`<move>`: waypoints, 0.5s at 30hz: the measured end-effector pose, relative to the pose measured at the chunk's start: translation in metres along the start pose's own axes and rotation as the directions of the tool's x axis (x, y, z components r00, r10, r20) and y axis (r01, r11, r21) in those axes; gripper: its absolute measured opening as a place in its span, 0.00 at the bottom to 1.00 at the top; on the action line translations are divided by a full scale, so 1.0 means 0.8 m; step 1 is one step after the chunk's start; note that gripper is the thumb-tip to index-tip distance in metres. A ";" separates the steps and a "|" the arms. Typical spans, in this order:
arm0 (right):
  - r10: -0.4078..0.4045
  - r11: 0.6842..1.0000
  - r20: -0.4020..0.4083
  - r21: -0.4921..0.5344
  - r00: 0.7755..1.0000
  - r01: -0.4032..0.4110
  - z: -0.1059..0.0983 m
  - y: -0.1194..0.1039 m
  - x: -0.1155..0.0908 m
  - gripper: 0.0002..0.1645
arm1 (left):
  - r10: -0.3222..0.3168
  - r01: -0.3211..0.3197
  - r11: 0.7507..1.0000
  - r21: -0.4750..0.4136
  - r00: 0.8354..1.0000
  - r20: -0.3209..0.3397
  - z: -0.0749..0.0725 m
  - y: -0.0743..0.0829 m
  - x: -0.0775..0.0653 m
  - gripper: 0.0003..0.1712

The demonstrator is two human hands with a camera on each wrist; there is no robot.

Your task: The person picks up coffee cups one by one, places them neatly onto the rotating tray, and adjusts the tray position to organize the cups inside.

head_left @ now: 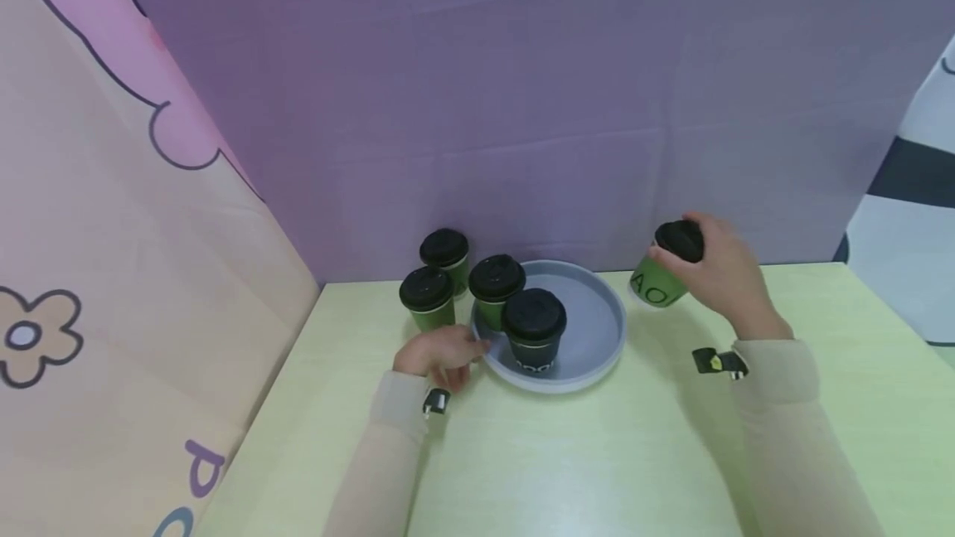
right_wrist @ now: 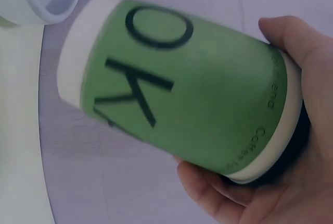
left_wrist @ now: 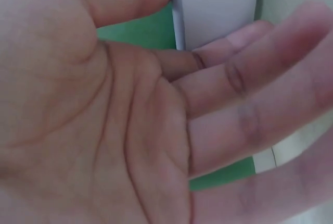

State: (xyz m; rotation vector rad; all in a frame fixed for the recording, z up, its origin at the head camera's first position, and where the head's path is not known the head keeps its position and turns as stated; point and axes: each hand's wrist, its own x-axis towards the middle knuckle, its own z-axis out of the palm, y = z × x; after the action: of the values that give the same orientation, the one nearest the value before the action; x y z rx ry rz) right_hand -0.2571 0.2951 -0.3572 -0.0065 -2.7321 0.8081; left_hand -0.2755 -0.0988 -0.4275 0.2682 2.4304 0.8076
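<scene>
My right hand (head_left: pixel 719 272) grips a green paper coffee cup (head_left: pixel 649 282) by its black-lidded end, tilted, to the right of the round grey plate (head_left: pixel 597 330). Large dark letters show on this cup's side in the right wrist view, where the fingers (right_wrist: pixel 294 36) wrap around the lid end. At the plate's left edge, my left hand (head_left: pixel 443 350) pinches the rim between thumb and index finger, with the other fingers extended in the left wrist view. On the plate stand a black cup (head_left: pixel 534 338) and a green cup (head_left: pixel 492 288), both with black lids.
Two more green cups with black lids, a nearer cup (head_left: pixel 428 301) and a farther cup (head_left: pixel 446 251), stand left of the plate. A purple cloth backdrop (head_left: pixel 522 106) rises behind the pale table (head_left: pixel 582 454). A patterned cloth (head_left: pixel 112 272) borders the left side.
</scene>
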 end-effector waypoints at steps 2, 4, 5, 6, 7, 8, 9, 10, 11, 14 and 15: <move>-0.012 1.000 0.024 0.004 1.000 0.012 -0.001 -0.003 -0.001 0.59 | -0.005 0.005 1.000 -0.003 1.000 0.002 0.001 -0.001 0.000 0.24; -0.033 0.999 0.044 0.021 0.998 0.032 -0.001 -0.007 -0.002 0.57 | -0.009 0.009 1.000 -0.008 1.000 0.003 0.002 -0.001 0.000 0.24; -0.044 0.999 0.051 0.029 0.998 0.043 -0.001 -0.009 -0.003 0.55 | -0.010 0.010 1.000 -0.010 1.000 0.002 0.002 -0.001 0.001 0.24; -0.061 0.998 0.055 0.036 0.997 0.059 -0.001 -0.011 -0.003 0.53 | -0.012 0.012 1.000 -0.015 1.000 0.000 0.002 -0.001 0.001 0.23; -0.075 0.997 0.061 0.041 0.995 0.073 -0.001 -0.013 -0.004 0.51 | -0.012 0.012 1.000 -0.017 1.000 -0.003 0.003 -0.001 0.001 0.23; -0.090 0.995 0.065 0.049 0.994 0.087 -0.001 -0.015 -0.005 0.49 | -0.012 0.011 1.000 -0.014 1.000 -0.009 0.003 -0.001 0.001 0.23; -0.100 0.994 0.069 0.053 0.993 0.097 0.000 -0.017 -0.006 0.48 | -0.009 0.009 1.000 -0.010 1.000 -0.016 0.003 0.000 0.002 0.23; -0.107 0.993 0.076 0.056 0.991 0.103 0.001 -0.019 -0.007 0.47 | -0.002 0.002 1.000 -0.003 1.000 -0.028 0.003 0.001 0.002 0.23; -0.116 0.992 0.082 0.058 0.990 0.112 0.001 -0.021 -0.007 0.47 | 0.005 -0.005 1.000 0.008 0.999 -0.041 0.003 0.002 0.003 0.24; -0.127 0.991 0.110 0.062 0.986 0.121 0.003 -0.026 -0.009 0.48 | 0.041 -0.036 0.998 0.060 0.995 -0.087 0.003 0.003 0.007 0.25; -0.130 0.991 0.118 0.059 0.985 0.124 0.003 -0.027 -0.010 0.49 | 0.053 -0.045 0.996 0.082 0.993 -0.102 0.003 0.004 0.008 0.25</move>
State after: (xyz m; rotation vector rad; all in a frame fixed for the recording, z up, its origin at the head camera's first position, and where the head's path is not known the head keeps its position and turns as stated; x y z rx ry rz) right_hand -0.2487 0.2748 -0.3497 0.2326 -2.7892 0.8683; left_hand -0.2796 -0.0926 -0.4300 0.3246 2.5660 0.7645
